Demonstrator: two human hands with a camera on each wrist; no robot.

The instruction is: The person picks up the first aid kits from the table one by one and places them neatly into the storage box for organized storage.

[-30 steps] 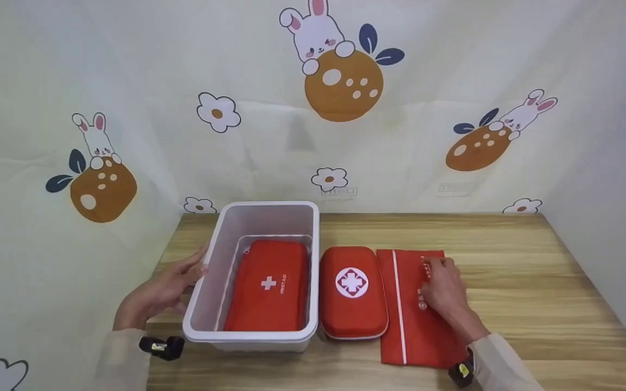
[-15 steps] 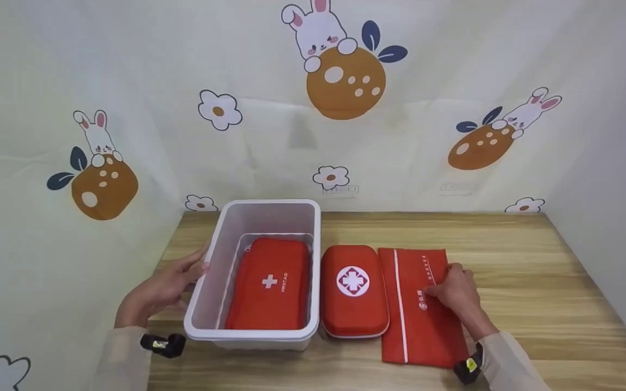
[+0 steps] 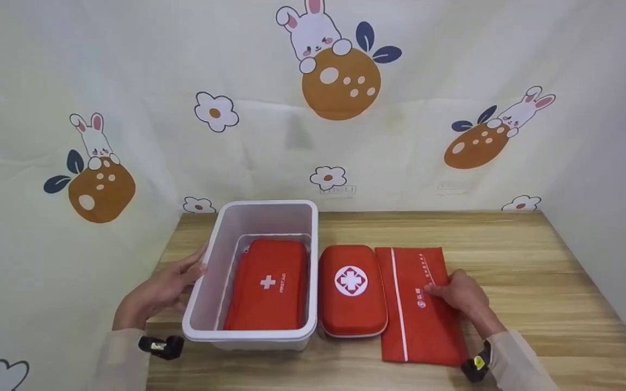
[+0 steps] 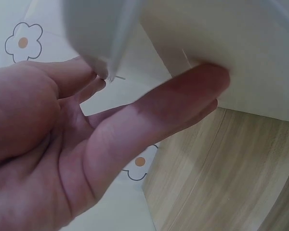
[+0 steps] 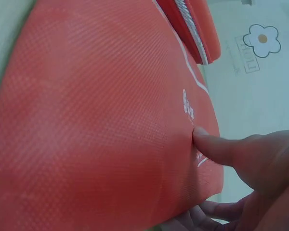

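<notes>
Our left hand [image 3: 163,288] rests straight fingers [image 4: 183,98] against the outer wall of the white bin [image 3: 220,255], which holds a red first-aid pouch [image 3: 269,285]. Our right hand [image 3: 462,293] pinches the right edge of the flat red bag [image 3: 413,320], thumb on top, lying on the wooden table [image 3: 536,260] just beside a red hard case [image 3: 351,290].

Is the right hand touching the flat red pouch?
Touching. The right wrist view shows the right hand with its thumb pressed on the pouch and fingers under its edge.
</notes>
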